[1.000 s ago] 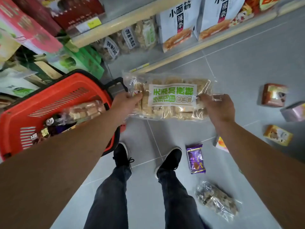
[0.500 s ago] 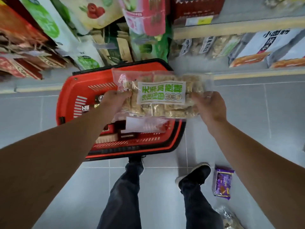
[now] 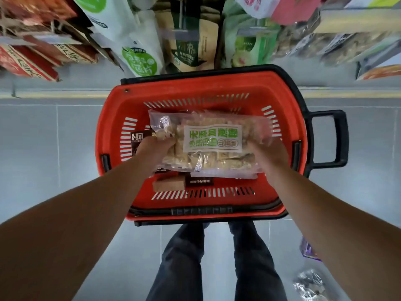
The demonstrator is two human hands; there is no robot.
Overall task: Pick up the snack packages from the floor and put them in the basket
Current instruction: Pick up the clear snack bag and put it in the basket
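A clear snack bag of beige bars with a white and green label is held over the red basket, inside its rim. My left hand grips the bag's left end and my right hand grips its right end. Under the bag, dark brown packages and a tan bar lie in the basket. On the floor at the lower right lie a purple packet and a clear bag, both partly hidden by my right arm.
The basket stands on grey floor tiles with a black handle sticking out to the right. Store shelves packed with bags and boxes run along the top. My legs in dark trousers stand just below the basket.
The view has swung left, so the basket now lies straight ahead. Both hands have carried the bag from beside the basket to over its middle and lower into it.
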